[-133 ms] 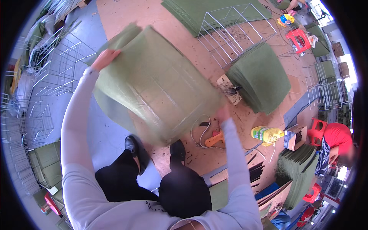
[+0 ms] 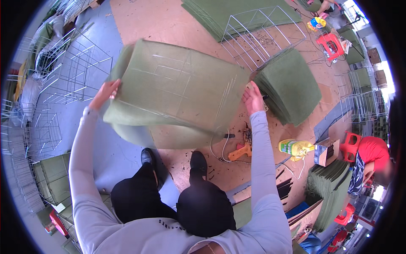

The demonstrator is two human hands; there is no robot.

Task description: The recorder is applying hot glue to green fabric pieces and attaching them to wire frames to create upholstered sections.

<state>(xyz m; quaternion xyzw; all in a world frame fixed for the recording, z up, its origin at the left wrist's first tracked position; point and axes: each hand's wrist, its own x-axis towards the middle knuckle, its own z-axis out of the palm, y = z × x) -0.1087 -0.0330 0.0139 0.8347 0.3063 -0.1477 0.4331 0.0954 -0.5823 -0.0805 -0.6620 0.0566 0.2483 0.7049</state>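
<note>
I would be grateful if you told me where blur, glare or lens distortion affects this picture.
Head view: the green sheet looks soft along its lower edge, probably motion blur; head view: the bright patch at the right rim is washed out; head view: the fisheye image curves toward its rim, with black corners.

Pale green sheet [image 2: 177, 84] (olive, nearly)

Before me, the pinkish-brown floor covering [image 2: 148, 21] bore an orange gun-shaped tool [image 2: 240, 153], a yellow jug [image 2: 292, 147], a red stool [image 2: 326, 40] and a stack of green sheets [image 2: 294, 86].
</note>
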